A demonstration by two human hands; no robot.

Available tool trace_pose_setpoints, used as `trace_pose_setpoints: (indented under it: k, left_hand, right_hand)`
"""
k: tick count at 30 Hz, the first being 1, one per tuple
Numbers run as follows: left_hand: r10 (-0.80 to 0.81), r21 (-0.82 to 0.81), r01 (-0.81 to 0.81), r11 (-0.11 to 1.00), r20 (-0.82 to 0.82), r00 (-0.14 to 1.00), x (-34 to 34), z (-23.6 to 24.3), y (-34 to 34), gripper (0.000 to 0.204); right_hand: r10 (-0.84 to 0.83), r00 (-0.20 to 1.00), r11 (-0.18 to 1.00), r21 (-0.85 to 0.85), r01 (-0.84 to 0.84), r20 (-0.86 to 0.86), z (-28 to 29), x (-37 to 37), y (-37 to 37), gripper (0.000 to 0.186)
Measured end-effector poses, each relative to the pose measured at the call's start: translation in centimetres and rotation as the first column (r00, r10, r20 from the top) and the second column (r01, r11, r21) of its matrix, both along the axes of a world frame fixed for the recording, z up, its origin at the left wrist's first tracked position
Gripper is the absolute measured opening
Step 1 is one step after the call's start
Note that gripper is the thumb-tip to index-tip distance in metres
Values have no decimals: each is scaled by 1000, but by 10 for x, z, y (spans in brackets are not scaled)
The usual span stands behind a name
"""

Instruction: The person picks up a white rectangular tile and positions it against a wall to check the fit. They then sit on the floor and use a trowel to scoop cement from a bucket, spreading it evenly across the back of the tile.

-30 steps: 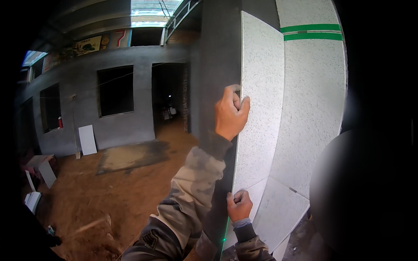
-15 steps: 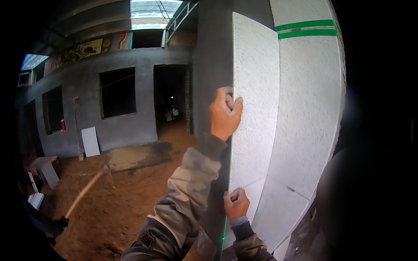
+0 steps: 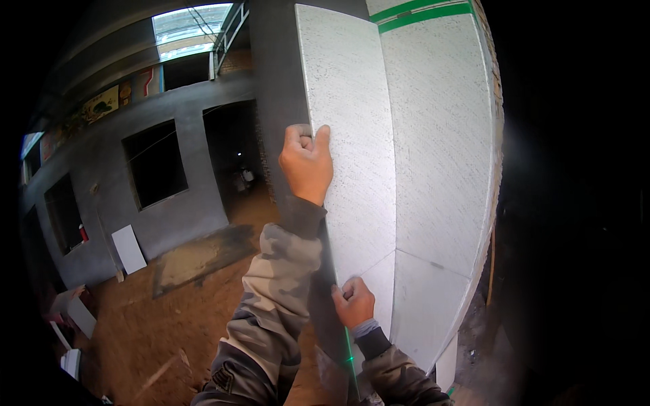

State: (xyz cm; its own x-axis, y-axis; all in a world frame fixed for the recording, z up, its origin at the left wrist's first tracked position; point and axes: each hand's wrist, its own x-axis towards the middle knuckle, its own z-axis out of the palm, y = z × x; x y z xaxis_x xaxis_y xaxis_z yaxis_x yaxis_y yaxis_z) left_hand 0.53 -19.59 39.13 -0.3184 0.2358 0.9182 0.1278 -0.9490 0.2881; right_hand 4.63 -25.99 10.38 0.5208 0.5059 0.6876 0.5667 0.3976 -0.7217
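A tall, narrow white speckled panel (image 3: pixel 349 101) stands against a grey plastered column (image 3: pixel 274 61), beside a wider white facing (image 3: pixel 440 135) with green tape (image 3: pixel 423 15) across its top. My left hand (image 3: pixel 306 166) grips the narrow panel's left edge at mid height, thumb on its face and fingers curled round. My right hand (image 3: pixel 354 304) is closed on the same edge lower down. A green laser line (image 3: pixel 350 358) runs down the grey surface below my right hand.
Across a dirt floor (image 3: pixel 196 318) is a grey building with window openings (image 3: pixel 154 162) and a dark doorway (image 3: pixel 230 149). A white board (image 3: pixel 127 247) leans on its wall; more boards (image 3: pixel 81 314) lie at the far left. A flat patch (image 3: pixel 200 257) lies before the doorway.
The panel and both hands appear further left and more tilted as my view shifted. A dark-sleeved arm with a wooden handle, at lower left half a second ago, is no longer visible.
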Motion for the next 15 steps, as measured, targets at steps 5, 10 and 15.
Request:
trace_pose_setpoints:
  k: [5,10,15]
  left_hand:
    - [-19,76,17,997,24,1000,3,-1,13,27]
    - [-31,96,28,995,32,999,5,-2,23,28]
    - [-79,94,76,993,31,996,5,-2,20,32]
  right_hand:
    - [0,999,1000,23,-1,39,-1,1,3,31]
    - [-11,999,1000,23,10,38,-3,2,4,30]
    - [-15,1000,1000,-24,15,20,0,2,1,29]
